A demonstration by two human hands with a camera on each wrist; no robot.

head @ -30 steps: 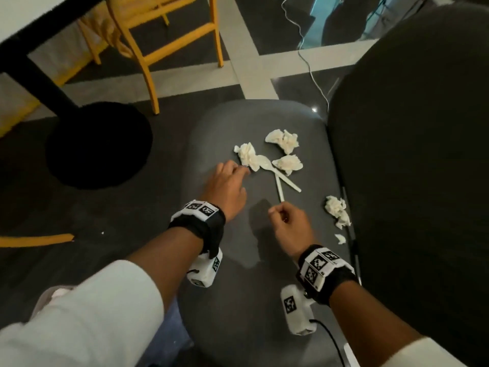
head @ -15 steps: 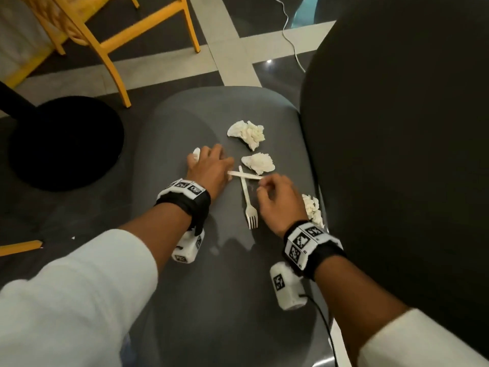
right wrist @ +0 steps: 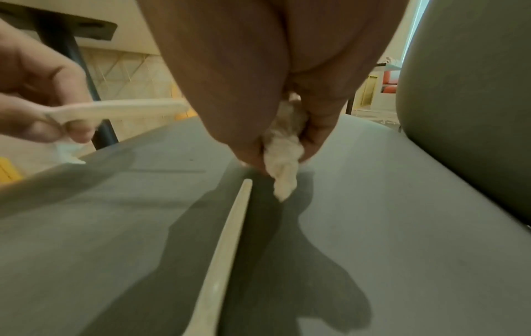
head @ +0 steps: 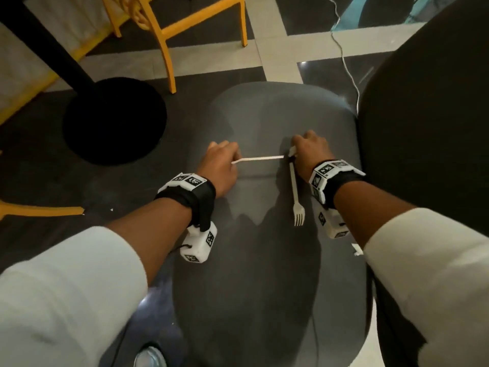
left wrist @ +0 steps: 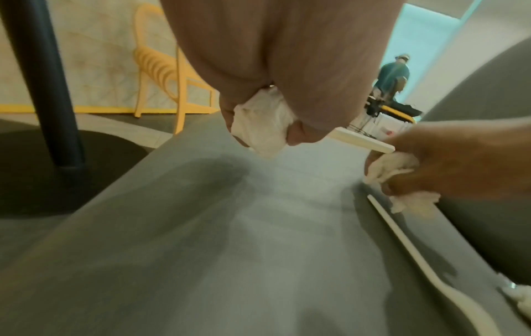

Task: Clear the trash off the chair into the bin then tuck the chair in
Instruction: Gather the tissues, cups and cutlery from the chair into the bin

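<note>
The napkins are now off the chair [head: 264,260], balled in the left hand [head: 221,168] with what looks like a spoon [head: 258,158], and in the right hand [head: 311,152], leaving the fork [head: 295,193].

A grey chair seat [head: 264,260] fills the middle of the frame, its dark backrest [head: 428,128] along the right edge. Two forearms in white sleeves reach in from the bottom corners, each wrist wearing a black band with printed markers. The left hand [head: 221,168], at centre, is closed around a thin white utensil handle [head: 260,158] pointing right toward the right hand [head: 311,154]. A white plastic fork [head: 295,197] lies on the seat beside the right wrist, tines toward the bottom. A yellow chair [head: 169,30] and a black round table base [head: 113,120] sit at upper left.
</note>
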